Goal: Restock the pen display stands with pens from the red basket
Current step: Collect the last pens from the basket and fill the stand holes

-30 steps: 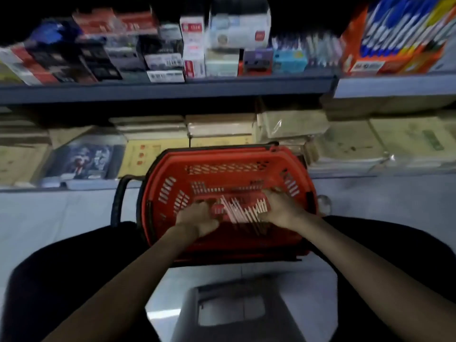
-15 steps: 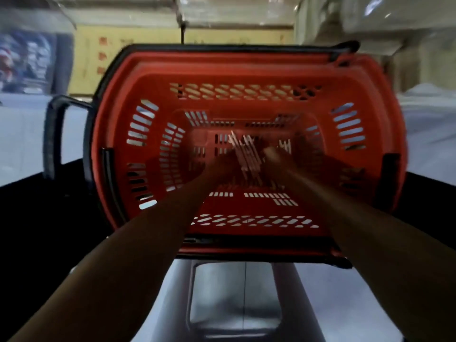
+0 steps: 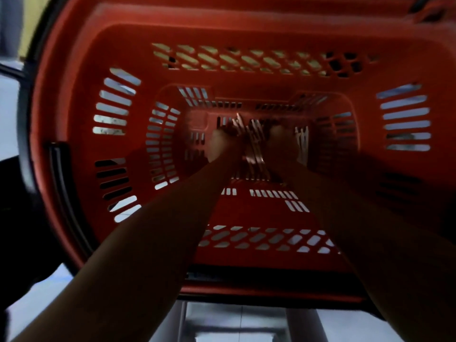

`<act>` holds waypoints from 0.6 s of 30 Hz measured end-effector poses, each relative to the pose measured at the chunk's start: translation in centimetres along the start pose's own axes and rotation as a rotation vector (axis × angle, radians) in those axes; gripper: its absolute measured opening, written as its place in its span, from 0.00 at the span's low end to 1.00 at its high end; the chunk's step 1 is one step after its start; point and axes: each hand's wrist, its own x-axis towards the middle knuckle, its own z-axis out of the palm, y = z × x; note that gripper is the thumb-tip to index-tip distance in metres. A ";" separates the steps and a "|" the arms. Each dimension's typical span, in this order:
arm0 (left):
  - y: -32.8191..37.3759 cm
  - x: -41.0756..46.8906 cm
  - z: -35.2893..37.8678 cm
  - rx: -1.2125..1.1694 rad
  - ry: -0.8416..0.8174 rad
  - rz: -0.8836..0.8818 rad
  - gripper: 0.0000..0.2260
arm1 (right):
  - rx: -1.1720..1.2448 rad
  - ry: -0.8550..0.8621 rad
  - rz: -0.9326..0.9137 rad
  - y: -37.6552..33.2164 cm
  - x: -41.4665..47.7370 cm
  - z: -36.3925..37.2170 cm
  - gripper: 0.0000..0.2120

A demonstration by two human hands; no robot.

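The red basket (image 3: 246,77) fills the head view, and I look straight down into it. A bundle of white pens (image 3: 254,146) lies on its slotted bottom. My left hand (image 3: 219,144) is at the left side of the bundle with its fingers curled onto the pens. My right hand (image 3: 278,141) closes on the bundle from the right. Both hands are blurred and their fingertips are hidden. A few more white pens (image 3: 302,139) lie apart, just right of my right hand. No display stand is in view.
The basket's black handle (image 3: 27,134) curves down the left side. A grey stool (image 3: 237,324) stands below the basket's near rim, on pale floor tiles. My dark trouser legs flank the basket.
My head has dropped close to the basket, so the shelves have left the view. Both hands have drawn together around the pens, which were spread out a second ago and now form a bundle.
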 end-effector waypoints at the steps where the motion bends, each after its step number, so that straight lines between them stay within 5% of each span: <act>1: -0.1 0.1 0.2 -0.007 0.017 -0.023 0.08 | 0.062 0.034 0.052 -0.5 0.1 0.0 0.17; 5: 0.2 -0.2 -0.2 -0.023 0.085 -0.099 0.10 | 0.058 -0.111 0.115 0.9 1.1 -0.1 0.24; 13: 1.8 -3.6 -5.3 -0.080 0.099 -0.124 0.22 | -0.035 -0.131 0.087 -1.1 -2.2 -5.3 0.23; 18: 1.3 -4.9 -8.3 -0.164 0.056 -0.064 0.23 | -0.076 -0.087 0.063 -4.2 -5.1 -10.6 0.12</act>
